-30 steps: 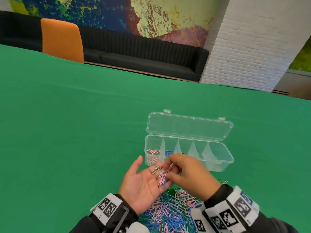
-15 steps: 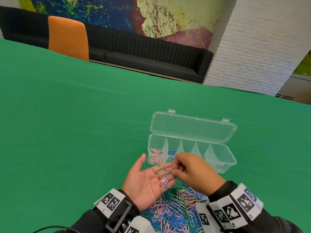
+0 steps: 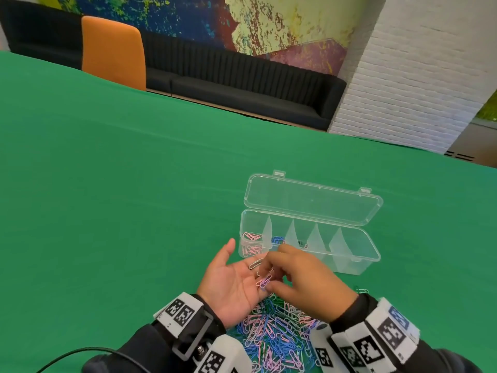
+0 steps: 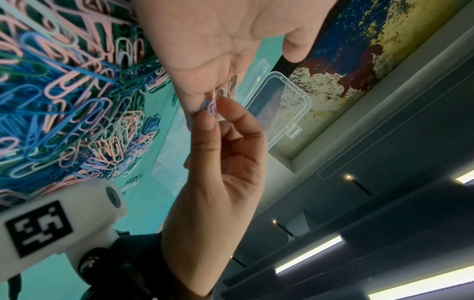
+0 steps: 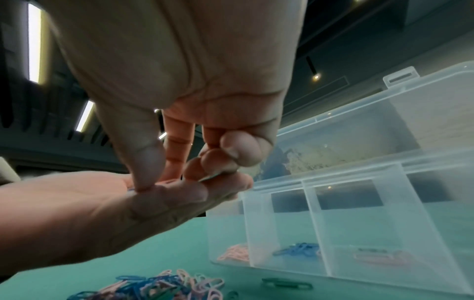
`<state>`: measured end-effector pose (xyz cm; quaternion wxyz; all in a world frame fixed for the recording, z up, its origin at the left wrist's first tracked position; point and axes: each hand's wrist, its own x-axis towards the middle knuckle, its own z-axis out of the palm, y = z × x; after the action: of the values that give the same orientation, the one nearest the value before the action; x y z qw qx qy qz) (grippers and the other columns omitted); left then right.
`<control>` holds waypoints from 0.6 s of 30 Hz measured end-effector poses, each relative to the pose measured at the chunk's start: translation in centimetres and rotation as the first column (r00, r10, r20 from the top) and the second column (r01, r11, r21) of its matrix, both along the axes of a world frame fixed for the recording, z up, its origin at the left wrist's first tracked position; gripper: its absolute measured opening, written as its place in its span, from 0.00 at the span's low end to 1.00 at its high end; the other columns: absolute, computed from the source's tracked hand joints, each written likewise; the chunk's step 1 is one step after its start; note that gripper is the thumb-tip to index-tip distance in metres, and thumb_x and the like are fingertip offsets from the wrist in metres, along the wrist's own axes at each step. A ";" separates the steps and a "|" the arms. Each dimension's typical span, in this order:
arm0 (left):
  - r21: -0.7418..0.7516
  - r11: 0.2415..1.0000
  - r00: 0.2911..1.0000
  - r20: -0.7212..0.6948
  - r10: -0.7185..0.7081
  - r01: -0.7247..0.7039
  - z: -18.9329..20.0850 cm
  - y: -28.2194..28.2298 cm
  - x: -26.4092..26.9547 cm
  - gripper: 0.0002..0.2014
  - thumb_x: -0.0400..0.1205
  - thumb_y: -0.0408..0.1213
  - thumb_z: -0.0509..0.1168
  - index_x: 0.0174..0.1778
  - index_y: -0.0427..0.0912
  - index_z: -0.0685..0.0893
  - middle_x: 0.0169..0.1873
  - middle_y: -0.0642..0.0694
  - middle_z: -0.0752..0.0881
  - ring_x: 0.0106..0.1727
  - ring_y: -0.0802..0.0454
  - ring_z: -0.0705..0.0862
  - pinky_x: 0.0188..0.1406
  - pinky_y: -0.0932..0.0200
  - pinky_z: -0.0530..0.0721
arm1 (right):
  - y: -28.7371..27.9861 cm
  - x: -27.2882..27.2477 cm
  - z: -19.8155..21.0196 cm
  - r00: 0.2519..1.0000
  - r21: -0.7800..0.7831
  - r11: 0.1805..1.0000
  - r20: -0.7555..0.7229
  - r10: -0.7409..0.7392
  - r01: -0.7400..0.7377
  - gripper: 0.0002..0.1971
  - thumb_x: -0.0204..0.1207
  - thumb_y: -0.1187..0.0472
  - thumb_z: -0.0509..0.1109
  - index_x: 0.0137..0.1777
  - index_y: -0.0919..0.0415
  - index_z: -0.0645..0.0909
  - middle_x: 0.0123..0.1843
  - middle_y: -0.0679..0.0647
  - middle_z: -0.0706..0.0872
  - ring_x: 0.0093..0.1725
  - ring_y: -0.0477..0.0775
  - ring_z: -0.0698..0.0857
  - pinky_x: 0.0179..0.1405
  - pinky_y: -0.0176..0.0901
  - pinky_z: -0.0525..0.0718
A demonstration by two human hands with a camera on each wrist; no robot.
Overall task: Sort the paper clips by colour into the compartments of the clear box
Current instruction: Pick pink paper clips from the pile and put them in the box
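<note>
My left hand [image 3: 238,278] lies palm up in front of the clear box [image 3: 357,265], its straight fingers carrying a few paper clips: a dark one [image 3: 255,264] and pink and blue ones [image 3: 265,281]. My right hand [image 3: 270,275] reaches over them, and its thumb and forefinger pinch a blue clip [image 4: 209,107] on the left fingers. In the right wrist view the thumb [image 5: 146,162] presses down on the left hand [image 5: 102,213]. The box's lid [image 3: 312,201] stands open. Pink clips [image 3: 251,242] fill its leftmost compartment and blue clips [image 5: 297,248] the second.
A mixed pile of pink, blue, green and white clips [image 3: 274,335] lies on the green table [image 3: 121,211] between my wrists. A single green clip [image 5: 287,286] lies near the box front. An orange chair [image 3: 114,49] and a black sofa stand beyond the table's far edge.
The right hand's fingers had drawn back a little and now sit on the clips on the left fingers again. The left hand stays palm up.
</note>
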<state>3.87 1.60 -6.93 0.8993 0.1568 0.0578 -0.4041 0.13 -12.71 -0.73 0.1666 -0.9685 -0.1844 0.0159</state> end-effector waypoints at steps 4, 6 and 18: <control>0.018 1.000 1.000 0.013 0.001 -0.001 -0.2 0.0 0.1 0.37 0.76 0.58 0.56 0.60 0.24 0.82 0.48 0.29 0.84 0.46 0.38 0.84 0.42 0.51 0.84 | 0.3 0.2 0.0 1.000 -0.039 0.999 0.002 -0.009 0.009 0.03 0.73 0.58 0.68 0.45 0.50 0.78 0.43 0.45 0.75 0.39 0.42 0.72 0.41 0.36 0.71; 0.013 1.000 1.000 0.005 0.005 -0.005 -0.1 0.0 0.1 0.37 0.75 0.58 0.57 0.62 0.24 0.80 0.49 0.29 0.84 0.46 0.38 0.85 0.42 0.51 0.85 | 0.3 0.3 0.1 1.000 -0.027 1.000 0.000 -0.005 0.005 0.03 0.73 0.58 0.69 0.43 0.50 0.78 0.41 0.45 0.75 0.37 0.40 0.71 0.39 0.34 0.70; 0.073 0.997 0.999 -0.045 0.018 -0.015 0.2 0.0 0.1 0.36 0.81 0.57 0.52 0.63 0.22 0.76 0.60 0.23 0.82 0.50 0.31 0.88 0.46 0.39 0.84 | -2.8 1.6 1.2 0.951 0.371 0.888 0.034 -0.307 0.273 0.13 0.73 0.66 0.72 0.34 0.48 0.76 0.30 0.44 0.80 0.29 0.39 0.74 0.33 0.30 0.74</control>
<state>4.01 1.56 -6.76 0.8948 0.1794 0.0943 -0.3978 1.78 -15.55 0.42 0.3337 -0.9375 -0.0447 -0.0878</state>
